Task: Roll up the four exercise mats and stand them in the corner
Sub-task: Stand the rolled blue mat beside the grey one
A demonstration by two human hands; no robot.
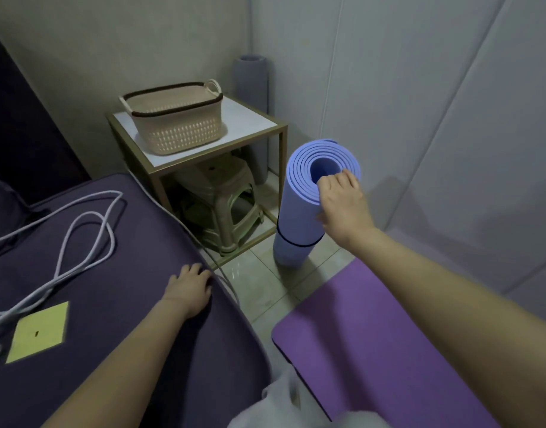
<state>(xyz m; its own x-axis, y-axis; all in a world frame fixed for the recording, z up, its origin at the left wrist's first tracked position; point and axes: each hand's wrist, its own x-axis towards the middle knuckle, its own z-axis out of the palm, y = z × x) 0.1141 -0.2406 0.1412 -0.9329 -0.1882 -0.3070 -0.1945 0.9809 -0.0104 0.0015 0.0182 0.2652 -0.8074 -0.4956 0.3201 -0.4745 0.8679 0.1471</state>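
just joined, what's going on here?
A person's right hand grips the top rim of a rolled blue mat, which stands upright on the floor beside the side table. The left hand rests on the dark purple cushion. A grey rolled mat stands in the corner behind the table; a purple mat lies unrolled on the floor.

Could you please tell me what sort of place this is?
Most likely a small room in a home: a dark upholstered sofa or bed, a side table bearing a plastic basket with a stool beneath, and a rolled blue mat standing on the tiled floor.
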